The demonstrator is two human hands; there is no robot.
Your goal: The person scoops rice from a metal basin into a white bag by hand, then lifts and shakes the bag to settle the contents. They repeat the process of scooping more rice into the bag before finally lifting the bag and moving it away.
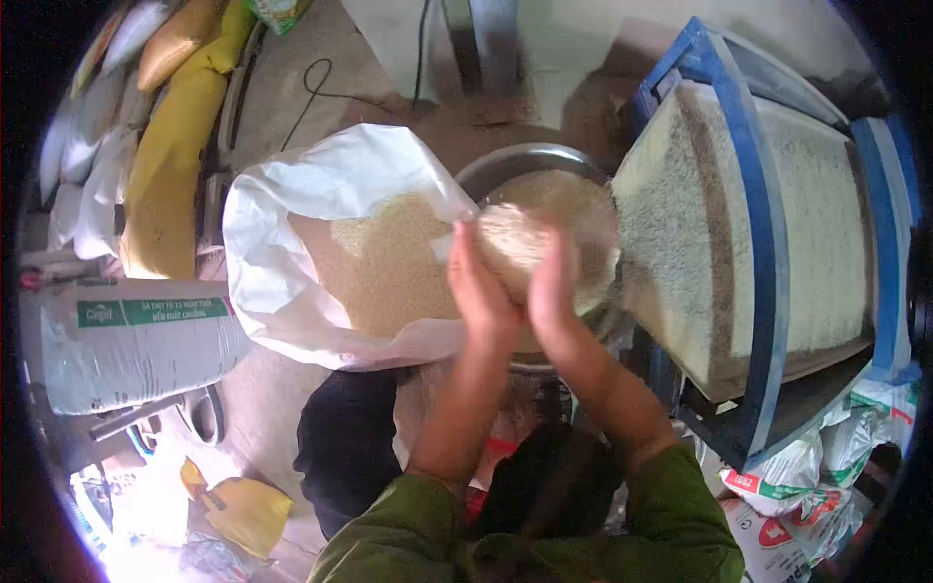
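Note:
My left hand [478, 287] and my right hand [551, 282] are cupped together side by side, the right one blurred. A heap of pale grain [513, 233] lies between the palms. Below them is a round metal basin [535, 154] with more beige grain [583, 209] inside. To the left, a white woven sack [262, 282] stands wide open, its rolled edge close to my left fingertips. Fine tan grain [389, 262] fills it.
A blue metal frame [768, 223] around a pale, speckled box-like block [671, 233] stands close on the right. Yellow sacks [180, 160] and a printed white sack [146, 350] lie left. Scissors [206, 416] rest near it. Printed bags [777, 525] pile up at lower right.

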